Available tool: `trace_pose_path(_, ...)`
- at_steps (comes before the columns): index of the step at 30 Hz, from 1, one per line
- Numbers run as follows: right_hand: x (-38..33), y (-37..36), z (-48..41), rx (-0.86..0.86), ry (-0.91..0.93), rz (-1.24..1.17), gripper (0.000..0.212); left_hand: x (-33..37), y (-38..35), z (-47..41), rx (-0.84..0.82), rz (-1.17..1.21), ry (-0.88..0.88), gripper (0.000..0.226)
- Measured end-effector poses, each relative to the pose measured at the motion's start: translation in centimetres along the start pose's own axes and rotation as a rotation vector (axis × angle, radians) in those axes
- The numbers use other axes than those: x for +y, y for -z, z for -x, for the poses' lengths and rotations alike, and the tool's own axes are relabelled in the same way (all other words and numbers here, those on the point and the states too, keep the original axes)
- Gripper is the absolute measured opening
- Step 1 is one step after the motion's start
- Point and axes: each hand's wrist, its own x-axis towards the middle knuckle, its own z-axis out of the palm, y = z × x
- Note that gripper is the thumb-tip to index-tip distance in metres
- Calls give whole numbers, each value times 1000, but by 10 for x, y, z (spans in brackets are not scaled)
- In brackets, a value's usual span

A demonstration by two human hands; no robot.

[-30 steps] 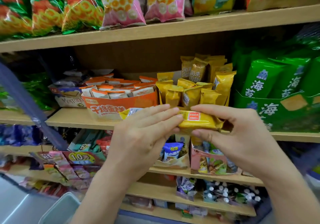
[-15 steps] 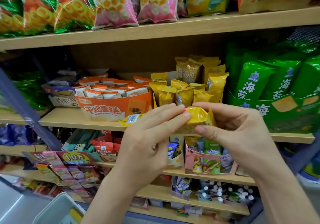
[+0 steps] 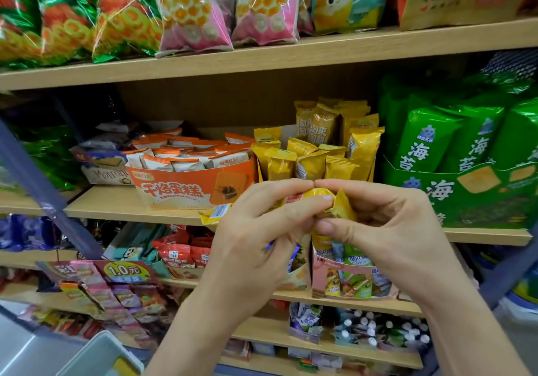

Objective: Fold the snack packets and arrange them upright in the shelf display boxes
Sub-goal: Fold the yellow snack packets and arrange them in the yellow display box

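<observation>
Before the shelf (image 3: 145,206), we see left hand (image 3: 256,238) and right hand (image 3: 387,230) pinching a folded yellow packet (image 3: 320,198) between them.

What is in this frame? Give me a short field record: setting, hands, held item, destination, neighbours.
setting: shop shelf of wooden boards, stocked with snacks
left hand: pinches the yellow packet from its left side
right hand: pinches the same packet's right end, which is bent up
held item: partly folded, in front of the middle board, one end poking out lower left
likely destination: upright yellow packets just behind the hands; their box is hidden
neighbours: orange box to their left, green box to their right
</observation>
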Motion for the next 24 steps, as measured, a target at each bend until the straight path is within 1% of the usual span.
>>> trace_pose_path(2, 1, -1, -2, 42, -2, -11, 48, 1, 0, 1, 58, 73, 60, 31)
trace_pose_path(5, 9, -5, -4, 77, -2, -110, 47, 8, -1, 0, 159, 328, 251, 24)
trace_pose_path(7, 17, -14, -4, 138, -6, -231, 36, 16, -4, -2, 214, 512, 406, 23)
trace_pose_path(9, 21, -22, -3, 215, -35, -285, 22, 20, -7, -3, 249, 600, 529, 23)
trace_pose_path(11, 22, -26, -2, 239, -18, -187, 24, 20, -7, -4, 260, 624, 605, 21)
trace_pose_path(13, 21, -28, 0, 239, 17, -111, 26, 16, -6, -3, 245, 577, 614, 15)
trace_pose_path(14, 21, -28, 1, 236, 34, -86, 27, 15, -6, -4, 232, 536, 619, 19)
trace_pose_path(16, 26, -29, 2, 232, 35, -40, 29, 12, -6, -6, 224, 514, 689, 31)
trace_pose_path(19, 32, -29, 4, 213, 49, 30, 30, 8, -2, -12, 176, 617, 820, 32)
trace_pose_path(21, 33, -29, 5, 172, 82, 72, 34, 4, 0, -11, 141, 596, 809, 31)
trace_pose_path(24, 32, -29, 5, 130, 134, 114, 31, 1, 1, -7, 173, 530, 755, 27)
